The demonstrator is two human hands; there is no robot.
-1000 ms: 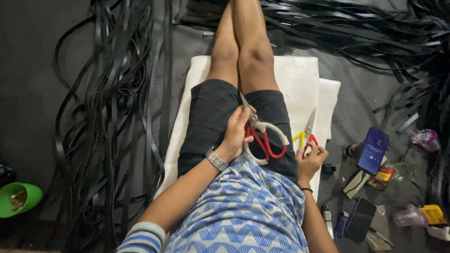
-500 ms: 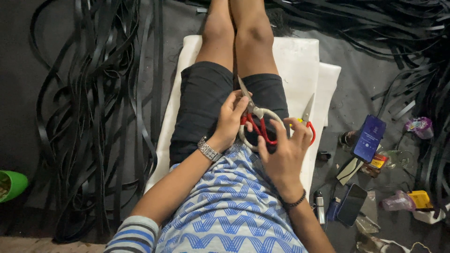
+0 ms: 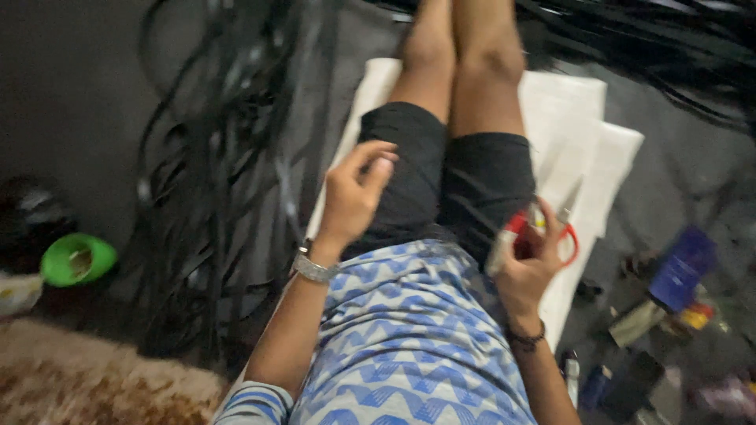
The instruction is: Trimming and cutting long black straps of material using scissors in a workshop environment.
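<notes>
1. Your left hand [image 3: 354, 193] has come off the scissors. Half a second ago it gripped the red-handled scissors [image 3: 543, 232] at your lap; now it is raised over your left thigh, empty, fingers loosely curled and slightly apart, touching nothing.

2. Your right hand [image 3: 526, 264] now carries the scissors alone. The fingers are closed around the red handles beside your right hip, above the right edge of the white mat [image 3: 579, 118]. The blades are blurred; whether they stand apart or closed cannot be told.

3. A yellow tint shows at the handles. A second, yellow-handled pair lay by this hand one second ago; whether it is in the same grip now cannot be told.

4. Judge the transfer complete: the tool passed from left hand to right, and the left hand is free.

5. The view has swung left. The black straps [image 3: 220, 157] on the floor off the mat's left edge and the green bowl [image 3: 77, 258] beyond them are untouched.
</notes>
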